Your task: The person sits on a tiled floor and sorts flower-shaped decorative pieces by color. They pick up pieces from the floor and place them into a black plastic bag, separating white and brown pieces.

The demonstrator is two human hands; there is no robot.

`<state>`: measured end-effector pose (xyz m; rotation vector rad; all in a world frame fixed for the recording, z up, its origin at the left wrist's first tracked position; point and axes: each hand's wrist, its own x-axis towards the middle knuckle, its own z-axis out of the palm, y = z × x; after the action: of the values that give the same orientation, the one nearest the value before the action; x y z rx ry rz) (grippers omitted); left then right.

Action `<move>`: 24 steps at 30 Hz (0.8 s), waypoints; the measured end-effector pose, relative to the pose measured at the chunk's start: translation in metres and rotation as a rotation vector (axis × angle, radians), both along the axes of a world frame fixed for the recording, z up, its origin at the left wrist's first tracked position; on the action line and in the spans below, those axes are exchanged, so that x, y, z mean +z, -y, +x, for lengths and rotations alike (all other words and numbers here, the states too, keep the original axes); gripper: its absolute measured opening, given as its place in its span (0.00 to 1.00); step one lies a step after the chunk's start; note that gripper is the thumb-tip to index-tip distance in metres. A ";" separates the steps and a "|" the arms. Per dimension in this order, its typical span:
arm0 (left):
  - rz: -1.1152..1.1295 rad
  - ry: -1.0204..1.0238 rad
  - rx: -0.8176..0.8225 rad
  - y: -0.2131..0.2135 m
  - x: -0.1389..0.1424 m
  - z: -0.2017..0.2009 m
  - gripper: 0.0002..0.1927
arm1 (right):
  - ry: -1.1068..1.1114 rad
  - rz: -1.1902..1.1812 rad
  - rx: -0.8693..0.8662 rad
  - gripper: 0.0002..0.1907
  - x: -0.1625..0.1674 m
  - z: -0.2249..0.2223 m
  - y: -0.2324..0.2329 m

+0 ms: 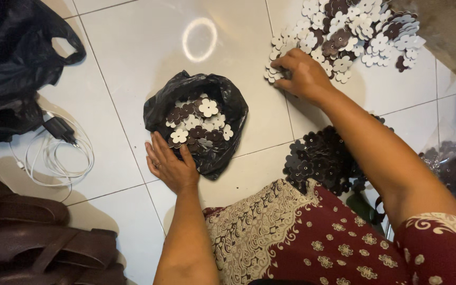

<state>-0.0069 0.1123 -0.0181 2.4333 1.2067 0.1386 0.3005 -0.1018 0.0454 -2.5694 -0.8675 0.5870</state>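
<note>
While the black bag [196, 124] of flower-shaped cutouts is steadied at its near edge by the flat, open left hand [169, 164], cutouts are being gathered from the far-right pile [344, 34] under the curled right hand [303, 76], so a carry leftward into the bag seems called for.

Left hand [169, 166] rests flat against black bag [228, 105] of flower cutouts [196, 124]; right hand [303, 76] grips cutouts at white pile [344, 34].

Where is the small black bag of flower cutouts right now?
In the head view, the small black bag sits open on the white floor tiles, left of centre, with the left hand touching its near edge.
</note>
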 end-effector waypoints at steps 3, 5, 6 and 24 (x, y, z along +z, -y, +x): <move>0.001 0.000 0.000 0.000 -0.001 0.000 0.38 | -0.066 0.015 -0.036 0.21 -0.001 0.005 0.005; 0.002 -0.002 -0.001 -0.001 -0.001 0.000 0.38 | -0.050 0.018 -0.018 0.22 -0.002 0.007 0.006; 0.001 -0.005 -0.001 -0.001 -0.001 0.000 0.38 | -0.042 0.020 -0.009 0.22 -0.002 0.007 0.006; -0.011 -0.022 0.002 -0.002 -0.002 0.001 0.38 | -0.129 -0.049 -0.078 0.23 0.011 0.010 -0.013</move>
<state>-0.0058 0.1143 -0.0199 2.4299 1.2162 0.1053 0.3105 -0.0888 0.0566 -2.5632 -0.7152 0.7497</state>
